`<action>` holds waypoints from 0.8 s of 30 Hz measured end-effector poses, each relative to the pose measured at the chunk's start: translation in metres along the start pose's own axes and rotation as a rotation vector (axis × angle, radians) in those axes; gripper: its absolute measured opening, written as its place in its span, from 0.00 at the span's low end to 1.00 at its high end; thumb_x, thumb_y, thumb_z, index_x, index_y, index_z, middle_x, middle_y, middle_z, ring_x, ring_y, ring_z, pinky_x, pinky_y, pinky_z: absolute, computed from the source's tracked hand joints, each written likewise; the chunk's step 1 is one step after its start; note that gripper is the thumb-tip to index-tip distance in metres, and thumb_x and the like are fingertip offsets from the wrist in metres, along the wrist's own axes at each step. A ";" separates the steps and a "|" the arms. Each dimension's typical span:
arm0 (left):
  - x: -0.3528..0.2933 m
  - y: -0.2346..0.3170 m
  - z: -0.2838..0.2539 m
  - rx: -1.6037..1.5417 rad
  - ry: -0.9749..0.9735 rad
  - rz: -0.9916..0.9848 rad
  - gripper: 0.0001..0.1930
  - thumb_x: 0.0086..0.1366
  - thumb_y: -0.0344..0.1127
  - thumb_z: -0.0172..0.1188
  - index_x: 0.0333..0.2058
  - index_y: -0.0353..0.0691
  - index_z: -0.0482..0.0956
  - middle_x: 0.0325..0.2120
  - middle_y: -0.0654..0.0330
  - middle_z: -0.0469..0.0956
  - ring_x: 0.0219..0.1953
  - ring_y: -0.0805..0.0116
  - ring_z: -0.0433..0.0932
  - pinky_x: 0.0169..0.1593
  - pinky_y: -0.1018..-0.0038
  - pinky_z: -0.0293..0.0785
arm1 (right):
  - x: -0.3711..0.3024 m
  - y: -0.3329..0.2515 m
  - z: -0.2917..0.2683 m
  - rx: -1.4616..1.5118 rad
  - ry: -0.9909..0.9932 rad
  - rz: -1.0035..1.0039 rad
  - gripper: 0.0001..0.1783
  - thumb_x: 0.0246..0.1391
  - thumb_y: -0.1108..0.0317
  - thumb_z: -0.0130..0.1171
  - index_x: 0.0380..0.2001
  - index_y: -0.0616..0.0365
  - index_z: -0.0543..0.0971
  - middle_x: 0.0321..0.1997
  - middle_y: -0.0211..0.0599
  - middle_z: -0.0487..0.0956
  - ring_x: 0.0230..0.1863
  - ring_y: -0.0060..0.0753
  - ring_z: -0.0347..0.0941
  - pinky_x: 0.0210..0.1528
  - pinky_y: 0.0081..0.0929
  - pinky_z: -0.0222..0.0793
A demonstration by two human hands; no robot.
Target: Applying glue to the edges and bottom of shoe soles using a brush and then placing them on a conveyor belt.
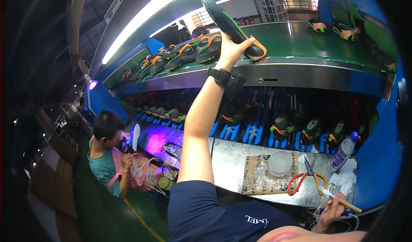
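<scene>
Our left hand is closed around a dark shoe with orange and green trim, raised at the upper middle of the frame; the thumb lies across the shoe, which tilts with one end toward the top edge. Our right hand, at the lower right, has its fingers closed on a wooden stick with a whitish end.

Behind the raised shoe we see a green belt, carrying a row of similar shoes to the left and a few more toward the upper right. Below it, across the middle, further shoes sit on blue racks.

Near our right hand, on the metal counter, we have scissors with one red and one orange handle, brown printed wrapping under a round translucent tub, and a blue-capped bottle beside crumpled white material. At the lower left, a co-worker in green holds another shoe near purple light.
</scene>
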State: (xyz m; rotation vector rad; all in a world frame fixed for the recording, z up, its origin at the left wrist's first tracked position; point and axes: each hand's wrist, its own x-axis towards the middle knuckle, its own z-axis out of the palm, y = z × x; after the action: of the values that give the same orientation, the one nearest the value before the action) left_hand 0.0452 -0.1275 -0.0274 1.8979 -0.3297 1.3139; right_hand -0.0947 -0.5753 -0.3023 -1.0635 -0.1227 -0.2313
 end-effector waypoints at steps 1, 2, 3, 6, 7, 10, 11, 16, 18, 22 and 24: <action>-0.007 0.009 0.000 -0.091 0.014 -0.003 0.23 0.44 0.34 0.63 0.39 0.35 0.64 0.30 0.61 0.70 0.33 0.72 0.69 0.40 0.76 0.66 | -0.001 0.002 0.000 -0.009 -0.035 0.004 0.07 0.50 0.69 0.44 0.31 0.62 0.66 0.16 0.27 0.63 0.13 0.12 0.52 0.13 0.06 0.46; -0.010 0.014 -0.005 -0.155 -0.032 -0.023 0.17 0.45 0.32 0.62 0.34 0.34 0.68 0.27 0.62 0.71 0.32 0.73 0.70 0.39 0.76 0.66 | -0.004 0.001 0.002 -0.023 -0.026 0.010 0.07 0.50 0.69 0.44 0.31 0.62 0.66 0.16 0.27 0.63 0.13 0.12 0.52 0.13 0.06 0.46; -0.016 0.019 -0.009 -0.247 0.010 -0.058 0.19 0.45 0.32 0.63 0.35 0.32 0.67 0.25 0.60 0.71 0.29 0.73 0.70 0.37 0.76 0.68 | -0.004 0.000 0.007 -0.059 -0.044 0.008 0.07 0.50 0.70 0.44 0.30 0.62 0.66 0.16 0.27 0.63 0.13 0.11 0.52 0.12 0.06 0.46; -0.060 0.039 -0.017 -0.722 -0.131 -0.434 0.22 0.52 0.45 0.53 0.39 0.32 0.66 0.29 0.54 0.72 0.31 0.68 0.72 0.37 0.74 0.69 | -0.006 0.017 0.008 -0.133 0.047 0.025 0.07 0.48 0.70 0.48 0.31 0.61 0.67 0.18 0.25 0.63 0.12 0.08 0.52 0.12 0.05 0.46; -0.088 0.052 -0.023 -1.053 -0.266 -0.772 0.25 0.54 0.50 0.49 0.42 0.33 0.65 0.31 0.52 0.72 0.33 0.66 0.73 0.37 0.73 0.70 | -0.005 0.009 0.027 -0.190 -0.051 0.040 0.08 0.47 0.70 0.49 0.32 0.61 0.68 0.18 0.24 0.64 0.13 0.07 0.53 0.13 0.05 0.47; -0.175 0.062 -0.030 -1.202 -0.384 -1.102 0.35 0.52 0.61 0.43 0.49 0.36 0.59 0.36 0.46 0.70 0.34 0.61 0.73 0.37 0.71 0.72 | 0.013 0.032 0.056 -0.276 -0.211 0.018 0.04 0.46 0.75 0.50 0.29 0.61 0.69 0.19 0.23 0.64 0.16 0.10 0.56 0.15 0.09 0.50; -0.200 0.055 -0.035 -1.192 -0.480 -1.119 0.38 0.51 0.64 0.43 0.50 0.36 0.57 0.38 0.45 0.69 0.33 0.61 0.74 0.37 0.71 0.72 | 0.020 0.040 0.068 -0.285 -0.299 -0.005 0.02 0.46 0.76 0.50 0.27 0.62 0.70 0.19 0.24 0.64 0.18 0.11 0.57 0.19 0.10 0.52; -0.305 0.038 -0.049 -1.390 -0.249 -1.309 0.41 0.51 0.67 0.36 0.52 0.37 0.54 0.42 0.40 0.64 0.35 0.52 0.72 0.32 0.65 0.74 | 0.035 0.065 0.119 -0.506 -0.372 -0.116 0.02 0.45 0.76 0.52 0.25 0.62 0.72 0.22 0.26 0.69 0.22 0.12 0.61 0.22 0.11 0.57; -0.325 0.038 -0.054 -1.356 -0.135 -1.327 0.36 0.56 0.61 0.33 0.53 0.37 0.52 0.44 0.38 0.61 0.37 0.48 0.70 0.31 0.64 0.74 | 0.038 0.077 0.120 -0.525 -0.364 -0.048 0.02 0.44 0.76 0.53 0.25 0.62 0.72 0.20 0.24 0.68 0.20 0.09 0.59 0.20 0.10 0.55; -0.352 0.021 -0.071 -1.304 -0.159 -1.328 0.35 0.56 0.61 0.32 0.53 0.37 0.52 0.46 0.44 0.62 0.44 0.50 0.66 0.48 0.60 0.62 | 0.039 0.098 0.129 -0.629 -0.391 0.014 0.03 0.44 0.74 0.53 0.24 0.63 0.72 0.15 0.23 0.67 0.16 0.09 0.57 0.17 0.11 0.52; -0.366 0.006 -0.083 -1.169 -0.116 -1.288 0.32 0.57 0.54 0.41 0.53 0.36 0.52 0.47 0.48 0.61 0.47 0.55 0.64 0.52 0.64 0.57 | 0.041 0.114 0.124 -0.775 -0.430 0.010 0.05 0.43 0.71 0.53 0.22 0.63 0.73 0.11 0.24 0.65 0.13 0.11 0.57 0.16 0.13 0.52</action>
State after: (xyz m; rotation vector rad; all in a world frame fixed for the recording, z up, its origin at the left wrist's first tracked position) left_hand -0.1715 -0.1496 -0.3330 0.7781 0.1096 0.0114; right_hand -0.0253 -0.4191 -0.3304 -1.8779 -0.4377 -0.0279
